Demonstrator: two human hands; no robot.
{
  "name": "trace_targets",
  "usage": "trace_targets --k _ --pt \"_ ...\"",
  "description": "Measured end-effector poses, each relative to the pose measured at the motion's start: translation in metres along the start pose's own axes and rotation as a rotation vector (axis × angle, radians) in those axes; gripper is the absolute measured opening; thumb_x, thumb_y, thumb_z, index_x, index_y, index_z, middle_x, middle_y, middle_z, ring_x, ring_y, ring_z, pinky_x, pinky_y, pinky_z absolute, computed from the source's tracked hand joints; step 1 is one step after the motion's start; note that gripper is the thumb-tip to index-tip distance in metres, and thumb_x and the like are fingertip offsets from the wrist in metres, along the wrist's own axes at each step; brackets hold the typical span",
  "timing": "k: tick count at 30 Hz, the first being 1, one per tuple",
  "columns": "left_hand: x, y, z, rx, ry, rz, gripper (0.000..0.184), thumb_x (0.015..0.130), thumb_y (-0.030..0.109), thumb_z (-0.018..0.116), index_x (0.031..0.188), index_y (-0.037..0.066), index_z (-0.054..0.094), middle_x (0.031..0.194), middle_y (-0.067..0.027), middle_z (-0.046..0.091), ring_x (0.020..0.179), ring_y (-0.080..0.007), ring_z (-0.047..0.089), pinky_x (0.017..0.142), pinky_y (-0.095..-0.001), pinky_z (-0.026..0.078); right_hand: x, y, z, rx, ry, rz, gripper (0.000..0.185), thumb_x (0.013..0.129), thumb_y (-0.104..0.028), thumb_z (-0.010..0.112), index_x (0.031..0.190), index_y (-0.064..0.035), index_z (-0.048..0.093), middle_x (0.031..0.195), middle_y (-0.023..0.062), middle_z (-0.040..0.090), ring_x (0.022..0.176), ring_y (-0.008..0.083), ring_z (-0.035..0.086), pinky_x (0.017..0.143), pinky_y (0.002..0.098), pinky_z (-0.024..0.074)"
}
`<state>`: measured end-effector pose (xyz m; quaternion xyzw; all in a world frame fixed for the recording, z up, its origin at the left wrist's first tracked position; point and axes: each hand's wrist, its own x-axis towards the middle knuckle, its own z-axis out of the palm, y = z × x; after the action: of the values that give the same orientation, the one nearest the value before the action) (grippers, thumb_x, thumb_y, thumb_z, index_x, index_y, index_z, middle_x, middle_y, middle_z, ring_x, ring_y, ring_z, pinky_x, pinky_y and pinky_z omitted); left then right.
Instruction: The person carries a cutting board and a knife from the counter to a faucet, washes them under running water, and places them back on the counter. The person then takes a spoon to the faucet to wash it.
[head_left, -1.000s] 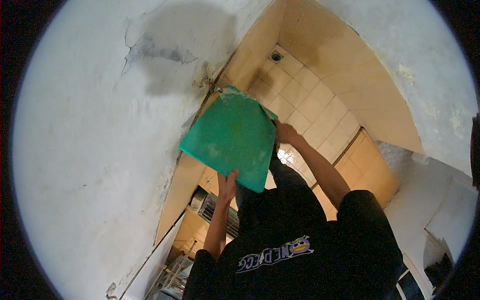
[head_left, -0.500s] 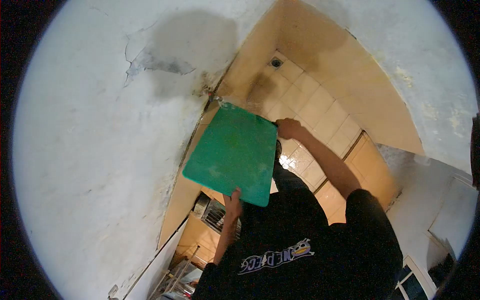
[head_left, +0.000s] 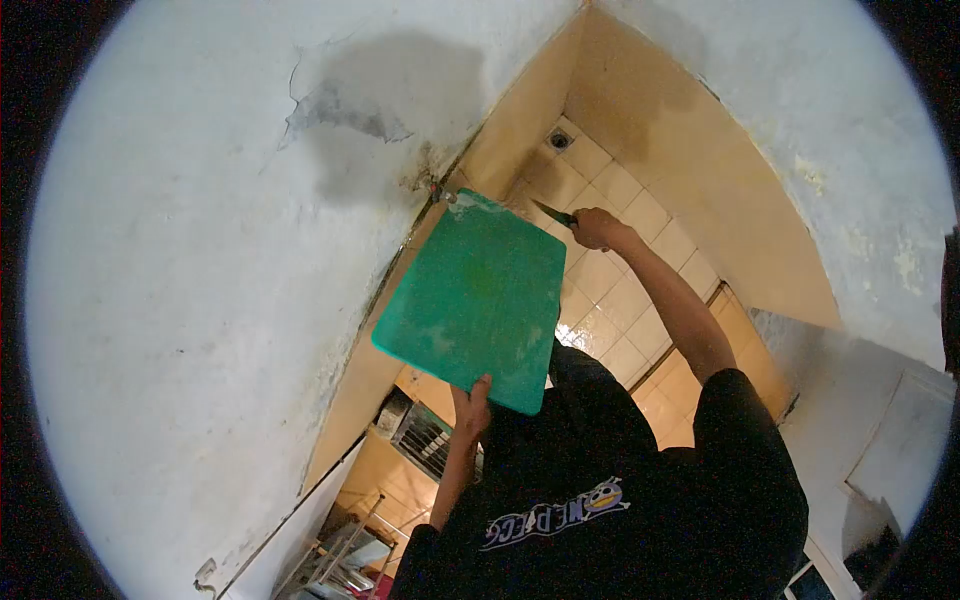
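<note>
Board [head_left: 465,300] pinched by left hand [head_left: 473,403] at 6 o'clock edge. Right hand [head_left: 600,230] grips knife [head_left: 560,216], board's 2 o'clock.

A drain [head_left: 560,140] sits in the tiled floor [head_left: 617,184], and the white wall [head_left: 190,270] bears a cracked grey patch [head_left: 350,114].

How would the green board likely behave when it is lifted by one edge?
The green board is probably stiff: it looks flat, without sag, in the left hand. It may be slippery, as its far corner seems wet beside the tap.
</note>
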<state>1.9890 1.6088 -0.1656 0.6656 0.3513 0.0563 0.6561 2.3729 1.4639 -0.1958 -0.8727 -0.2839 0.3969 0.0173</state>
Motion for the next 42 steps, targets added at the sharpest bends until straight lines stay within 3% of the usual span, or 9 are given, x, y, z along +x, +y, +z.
trace_targets --k 7,10,13,16,19,21,33,36,42 --pt "0.018 -0.057 -0.027 -0.049 -0.043 -0.008 0.050 0.086 0.012 0.053 0.130 -0.004 0.037 0.126 -0.0178 0.044 0.109 -0.0286 0.048 0.094 -0.0392 0.040 0.001 0.044 0.071 0.503 -0.016 0.195 0.043 0.087 -0.040 0.059 0.080 0.0032 0.059 0.062 0.0099 0.057 0.047 0.0216 0.058 0.044 0.0368 0.0513" --pt "0.030 -0.076 -0.042 0.791 -0.134 0.598 0.048 0.087 0.017 0.054 0.128 -0.004 0.040 0.122 -0.0165 0.046 0.108 -0.0281 0.048 0.094 -0.0394 0.039 -0.009 0.035 0.158 1.143 0.234 0.325 0.052 0.083 -0.051 0.066 0.077 0.0000 0.056 0.058 0.0036 0.051 0.045 0.0172 0.053 0.043 0.0361 0.0513" --pt "0.045 -0.046 -0.031 0.017 -0.153 -0.047 0.049 0.089 0.023 0.056 0.126 -0.005 0.042 0.123 -0.0165 0.047 0.109 -0.0283 0.048 0.096 -0.0401 0.037 -0.006 0.003 0.228 1.473 0.194 0.351 0.058 0.084 -0.052 0.064 0.103 0.0020 0.053 0.090 0.0160 0.057 0.077 0.0258 0.062 0.059 0.0431 0.0593" --pt "0.064 -0.052 -0.025 -0.008 -0.193 -0.012 0.056 0.089 0.027 0.057 0.131 -0.005 0.038 0.127 -0.0168 0.047 0.113 -0.0288 0.047 0.099 -0.0414 0.036 0.000 -0.016 0.241 1.826 0.220 0.199 0.050 0.087 -0.042 0.065 0.109 0.0010 0.051 0.095 0.0144 0.058 0.080 0.0254 0.062 0.067 0.0407 0.0578" --pt "0.079 -0.039 -0.009 -0.045 -0.109 -0.085 0.041 0.082 -0.003 0.051 0.122 0.007 0.052 0.126 -0.0217 0.050 0.114 -0.0385 0.050 0.092 -0.0483 0.045 0.033 -0.007 0.258 2.042 0.233 -0.048 0.050 0.079 -0.008 0.070 0.126 -0.0023 0.052 0.102 0.0121 0.065 0.088 0.0276 0.063 0.084 0.0379 0.0513" --pt "0.094 0.002 0.007 -0.182 -0.135 -0.197 0.048 0.083 0.005 0.054 0.129 0.007 0.043 0.126 -0.0179 0.050 0.114 -0.0351 0.051 0.091 -0.0470 0.046 0.013 -0.025 0.206 2.503 0.008 0.342 0.046 0.080 0.000 0.065 0.124 -0.0044 0.053 0.102 0.0120 0.065 0.091 0.0277 0.064 0.085 0.0390 0.0521" --pt "0.175 0.008 0.029 -0.617 -0.235 -0.390 0.060 0.076 0.001 0.058 0.132 0.008 0.039 0.122 -0.0122 0.051 0.112 -0.0311 0.052 0.094 -0.0463 0.046 0.030 -0.029 0.206 2.338 0.332 0.308 0.014 0.091 -0.012 0.060 0.100 -0.0085 0.049 0.100 0.0083 0.056 0.091 0.0237 0.060 0.075 0.0431 0.0574" --pt "0.179 0.003 0.043 -0.573 -0.162 -0.337 0.056 0.079 0.002 0.057 0.132 0.003 0.040 0.123 -0.0130 0.051 0.110 -0.0292 0.053 0.090 -0.0434 0.047 0.047 -0.017 0.220 1.512 0.589 0.413 0.018 0.090 -0.019 0.063 0.095 -0.0106 0.048 0.084 0.0046 0.058 0.074 0.0162 0.061 0.050 0.0331 0.0538" --pt "0.193 0.005 0.047 -0.373 -0.007 -0.178 0.057 0.087 0.017 0.062 0.136 0.002 0.036 0.131 -0.0127 0.044 0.115 -0.0271 0.046 0.094 -0.0416 0.043 0.036 -0.078 0.191 1.506 0.909 0.344 0.025 0.086 -0.027 0.069 0.083 -0.0095 0.053 0.062 -0.0032 0.048 0.047 0.0071 0.042 0.044 0.0244 0.0363"
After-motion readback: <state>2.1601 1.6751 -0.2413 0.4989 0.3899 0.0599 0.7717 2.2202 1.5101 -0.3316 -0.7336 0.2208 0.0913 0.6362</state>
